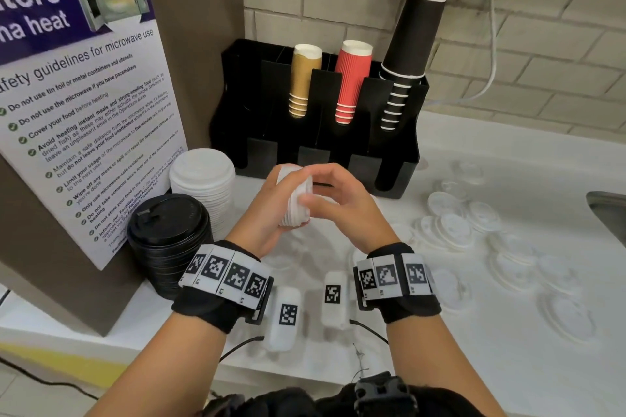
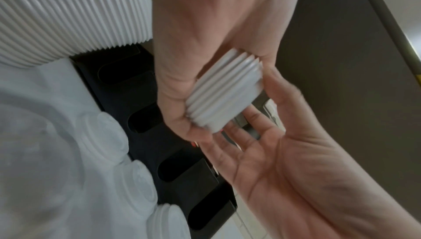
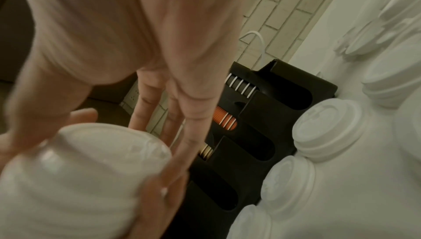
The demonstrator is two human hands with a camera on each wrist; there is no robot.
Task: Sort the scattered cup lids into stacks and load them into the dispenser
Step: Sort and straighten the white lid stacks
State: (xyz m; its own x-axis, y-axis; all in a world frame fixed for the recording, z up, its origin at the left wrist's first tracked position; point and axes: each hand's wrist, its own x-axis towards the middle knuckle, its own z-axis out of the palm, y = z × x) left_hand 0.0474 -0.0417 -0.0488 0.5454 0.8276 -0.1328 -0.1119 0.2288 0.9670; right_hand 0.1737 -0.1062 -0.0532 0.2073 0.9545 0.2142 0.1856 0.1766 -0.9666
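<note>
My left hand (image 1: pixel 267 217) grips a short stack of white cup lids (image 1: pixel 295 205) on its side, just above the counter in front of the black dispenser (image 1: pixel 257 105). My right hand (image 1: pixel 333 200) meets the stack from the right, with thumb and fingers touching its end. In the left wrist view the left hand's fingers (image 2: pixel 182 127) curl round the ribbed stack (image 2: pixel 224 91), while the right hand (image 2: pixel 262 143) lies open against it. The right wrist view has the straight right fingers (image 3: pixel 189 116) over the stack (image 3: pixel 79 171).
A tall white lid stack (image 1: pixel 202 176) and a black lid stack (image 1: pixel 167 234) stand at the left by a poster (image 1: pixel 84 112). Several loose white lids (image 1: pixel 454 230) lie scattered to the right, near a sink edge (image 1: pixel 609 210). Tan, red and black cups fill the dispenser's upper slots.
</note>
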